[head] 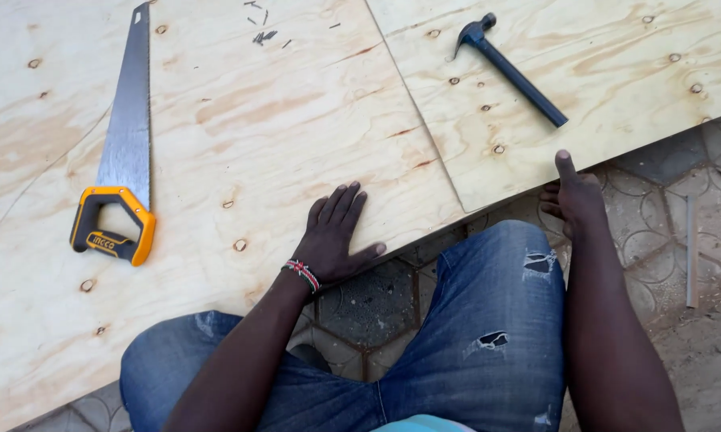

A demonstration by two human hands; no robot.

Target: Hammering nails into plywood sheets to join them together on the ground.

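Plywood (pixel 240 160) lies under his flat left hand (pixel 336 236), fingers spread; the right hand (pixel 572 196) pinches the smaller sheet's (pixel 616 64) edge, thumb on top. Unsupported overhang could tip, sliding the hammer (pixel 508 68) off.

Pale knotted plywood (pixel 280 120), an orange-and-black-handled grey saw (pixel 124 152), a dark blue-black hammer (pixel 508 68), faded ripped blue jeans (pixel 488 320).

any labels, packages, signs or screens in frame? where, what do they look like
Label: small dark printed mark on the yellow-and-black handle of the hand saw, lying left on the plywood sheet, beyond the left hand.
No packages, signs or screens.
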